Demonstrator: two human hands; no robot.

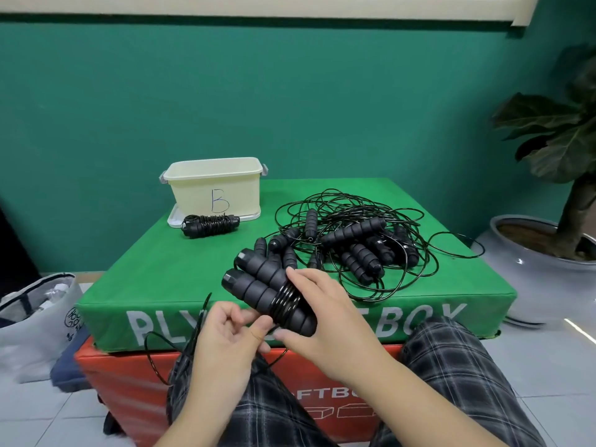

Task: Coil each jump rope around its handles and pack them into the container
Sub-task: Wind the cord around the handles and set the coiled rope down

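My right hand (317,312) grips two black foam handles (258,283) held side by side, with several turns of black rope wound round their middle. My left hand (227,332) pinches the loose rope (154,356), which loops down over the box's front edge. A finished coiled jump rope (209,224) lies in front of the cream container (214,180) marked "B" at the back left. A tangled pile of black jump ropes (354,243) fills the right side of the green box top.
The green foam box (154,272) sits on an orange one (129,391). The container stands on its white lid (172,217). A grey bag (35,321) lies on the floor at left and a potted plant (545,240) stands at right. My knees flank the boxes.
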